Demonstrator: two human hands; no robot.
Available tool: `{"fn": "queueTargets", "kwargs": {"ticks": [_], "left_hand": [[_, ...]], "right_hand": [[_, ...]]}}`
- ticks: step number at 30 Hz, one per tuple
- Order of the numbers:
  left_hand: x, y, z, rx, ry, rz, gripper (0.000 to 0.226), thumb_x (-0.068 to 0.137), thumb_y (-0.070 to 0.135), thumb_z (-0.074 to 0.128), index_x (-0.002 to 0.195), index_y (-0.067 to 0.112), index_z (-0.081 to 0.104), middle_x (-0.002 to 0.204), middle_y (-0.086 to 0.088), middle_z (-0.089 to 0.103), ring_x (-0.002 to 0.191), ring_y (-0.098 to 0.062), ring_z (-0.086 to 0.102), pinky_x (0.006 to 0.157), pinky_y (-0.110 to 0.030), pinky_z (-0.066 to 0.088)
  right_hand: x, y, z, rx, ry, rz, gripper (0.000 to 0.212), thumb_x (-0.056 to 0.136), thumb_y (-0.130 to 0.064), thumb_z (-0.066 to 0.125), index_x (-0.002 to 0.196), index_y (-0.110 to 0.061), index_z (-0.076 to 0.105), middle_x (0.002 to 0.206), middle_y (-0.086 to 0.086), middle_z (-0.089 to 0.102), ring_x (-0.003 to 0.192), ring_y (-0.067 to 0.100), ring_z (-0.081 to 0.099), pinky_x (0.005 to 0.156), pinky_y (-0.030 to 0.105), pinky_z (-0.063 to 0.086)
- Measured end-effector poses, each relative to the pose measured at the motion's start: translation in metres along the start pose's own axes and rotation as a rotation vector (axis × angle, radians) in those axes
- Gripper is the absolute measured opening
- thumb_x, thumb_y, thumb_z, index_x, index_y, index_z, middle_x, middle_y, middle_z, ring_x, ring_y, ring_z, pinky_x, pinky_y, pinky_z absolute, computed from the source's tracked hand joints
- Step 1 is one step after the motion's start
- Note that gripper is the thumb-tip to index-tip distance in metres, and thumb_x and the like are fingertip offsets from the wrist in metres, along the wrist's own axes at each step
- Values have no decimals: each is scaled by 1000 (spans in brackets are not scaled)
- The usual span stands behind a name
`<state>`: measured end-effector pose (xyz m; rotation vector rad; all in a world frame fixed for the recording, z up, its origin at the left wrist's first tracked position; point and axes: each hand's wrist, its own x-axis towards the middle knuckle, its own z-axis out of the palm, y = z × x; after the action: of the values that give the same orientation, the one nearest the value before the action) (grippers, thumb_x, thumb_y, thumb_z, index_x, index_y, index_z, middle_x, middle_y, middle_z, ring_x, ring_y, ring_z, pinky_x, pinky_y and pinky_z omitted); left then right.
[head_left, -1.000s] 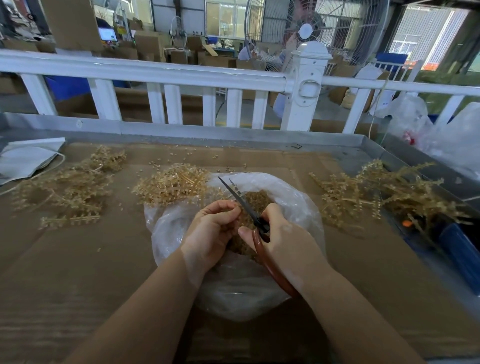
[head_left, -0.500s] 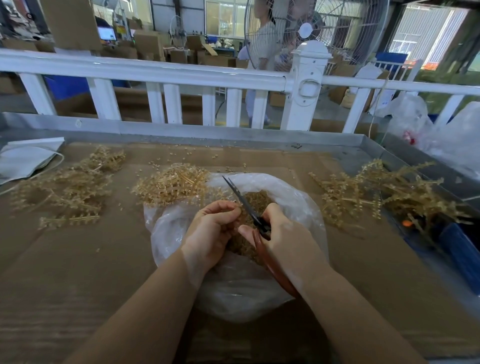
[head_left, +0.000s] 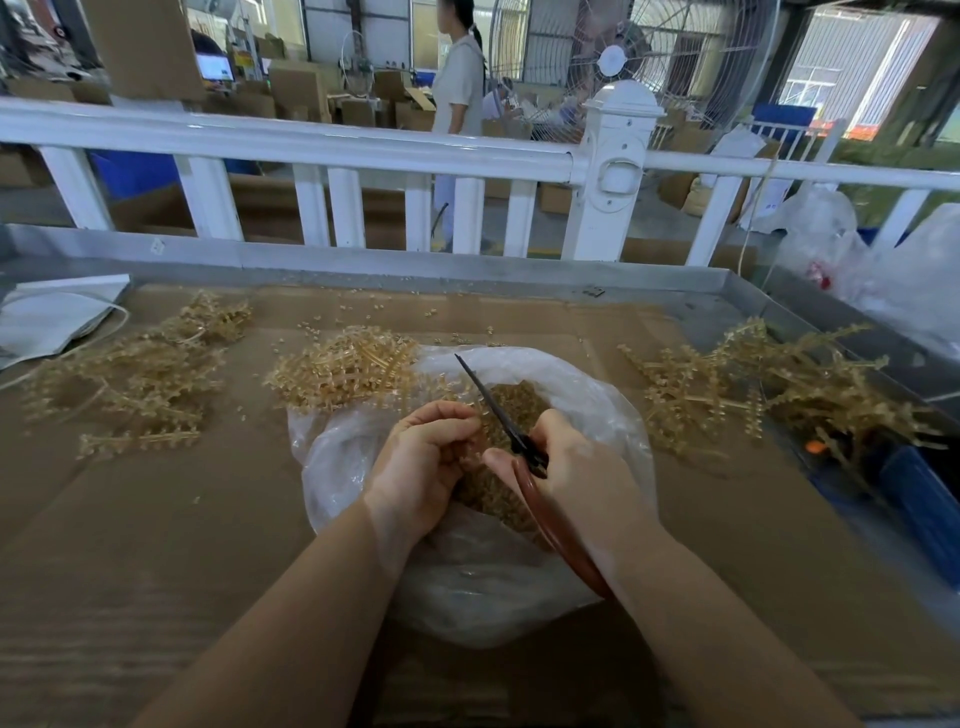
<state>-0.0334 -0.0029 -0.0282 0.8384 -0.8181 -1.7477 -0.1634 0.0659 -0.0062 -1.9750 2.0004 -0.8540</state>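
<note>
My right hand (head_left: 576, 473) grips a pair of scissors (head_left: 498, 410) with red-brown handles; the dark blades are together and point up and to the left. My left hand (head_left: 423, 462) is curled round a small tan plastic sprue piece right beside the blades. Both hands hover over an open clear plastic bag (head_left: 358, 467) that holds a heap of small tan cut parts (head_left: 519, 402). The piece in my left hand is mostly hidden by the fingers.
Tan plastic sprue piles lie at the left (head_left: 135, 374), behind the bag (head_left: 343, 371) and at the right (head_left: 779, 384) on the cardboard-covered table (head_left: 156, 545). A white fence (head_left: 311, 145) stands behind. A person (head_left: 460, 88) walks beyond it. A blue object (head_left: 924, 499) sits at the right edge.
The scissor blades have closed from slightly apart. My hands stay over the bag. The person beyond the fence has walked left.
</note>
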Motion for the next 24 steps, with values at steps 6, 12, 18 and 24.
{"fn": "queueTargets", "kwargs": {"ticks": [6, 12, 18, 24], "left_hand": [[1, -1, -2, 13, -15, 9, 23, 80, -12, 53, 69, 7, 61, 54, -4, 58, 48, -14, 57, 48, -20, 51], [-1, -9, -2, 102, -80, 120, 15, 73, -6, 65, 78, 7, 63, 72, -11, 67, 64, -19, 64, 61, -26, 55], [-3, -14, -1, 157, -65, 157, 33, 64, 12, 73, 93, 17, 58, 89, -19, 69, 78, -27, 67, 71, -36, 54], [-4, -13, 0, 228, -72, 189, 17, 74, 5, 70, 87, 13, 63, 86, -14, 71, 82, -24, 68, 68, -28, 54]], "right_hand": [[2, 1, 0, 51, -3, 56, 33, 86, -59, 55, 83, -28, 43, 68, -14, 51, 60, -4, 48, 48, 11, 33], [8, -4, -5, 258, 107, 132, 36, 78, -57, 67, 95, -34, 46, 74, -26, 46, 68, -9, 49, 54, 6, 37], [12, -2, -3, 281, 186, 194, 28, 85, -30, 70, 108, -21, 57, 78, -19, 49, 76, -2, 54, 58, -3, 35], [16, -2, -8, 380, 205, 232, 24, 86, -22, 70, 107, -15, 61, 74, -22, 46, 63, -9, 43, 58, -4, 33]]}}
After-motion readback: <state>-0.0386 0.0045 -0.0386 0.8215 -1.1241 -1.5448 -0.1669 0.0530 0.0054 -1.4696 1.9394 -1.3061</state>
